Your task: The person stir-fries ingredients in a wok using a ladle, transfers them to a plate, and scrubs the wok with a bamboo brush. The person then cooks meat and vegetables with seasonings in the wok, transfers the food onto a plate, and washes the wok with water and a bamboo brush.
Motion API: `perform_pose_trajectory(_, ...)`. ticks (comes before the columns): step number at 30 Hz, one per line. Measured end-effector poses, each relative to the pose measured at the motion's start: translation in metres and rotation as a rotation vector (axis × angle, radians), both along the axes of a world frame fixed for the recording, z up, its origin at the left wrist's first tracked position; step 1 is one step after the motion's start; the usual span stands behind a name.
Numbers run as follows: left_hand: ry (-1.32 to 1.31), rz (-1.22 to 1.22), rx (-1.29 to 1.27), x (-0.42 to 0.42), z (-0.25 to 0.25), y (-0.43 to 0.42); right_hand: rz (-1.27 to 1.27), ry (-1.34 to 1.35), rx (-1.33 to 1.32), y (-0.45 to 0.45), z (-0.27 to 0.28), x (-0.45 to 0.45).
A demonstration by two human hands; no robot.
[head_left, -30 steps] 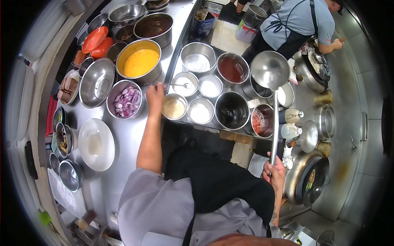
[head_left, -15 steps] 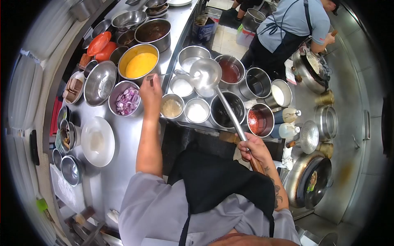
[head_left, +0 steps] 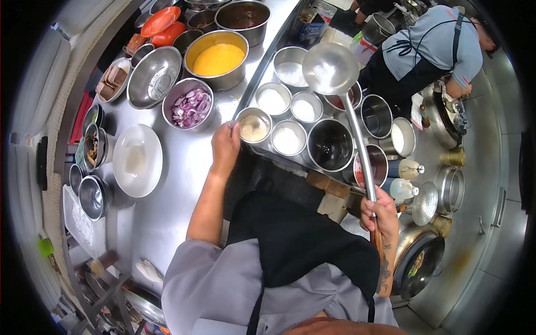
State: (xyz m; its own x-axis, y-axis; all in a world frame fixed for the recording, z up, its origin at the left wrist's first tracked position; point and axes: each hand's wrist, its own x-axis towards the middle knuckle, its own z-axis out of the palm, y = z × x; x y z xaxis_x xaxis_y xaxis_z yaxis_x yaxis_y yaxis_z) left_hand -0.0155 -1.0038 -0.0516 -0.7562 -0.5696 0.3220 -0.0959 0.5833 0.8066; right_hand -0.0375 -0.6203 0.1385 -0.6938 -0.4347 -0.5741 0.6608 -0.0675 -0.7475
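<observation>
Beige-filled pot (head_left: 252,115) still stocked; left hand (head_left: 225,148) curled beside it, grip unclear; right hand (head_left: 381,215) grasping ladle (head_left: 330,71) right of it.

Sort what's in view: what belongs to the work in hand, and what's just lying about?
In use, as far as I can judge:
ladle, in the right grip
tan ingredient, nearest the left grip

Seemingly just lying about:
white plate
perforated skimmer
orange dish
</observation>
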Motion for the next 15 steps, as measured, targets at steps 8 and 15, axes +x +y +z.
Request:
perform_pose_trajectory(8, -0.057, -0.035, 0.128, 0.005, -0.003, -0.013, -0.051, 0.139, 0.062, -0.004, 0.016, 0.010)
perform_pose_trajectory(15, 0.041, -0.068, 0.022, 0.006, -0.022, -0.011, -0.057, 0.144, 0.077, -0.017, 0.020, 0.012)
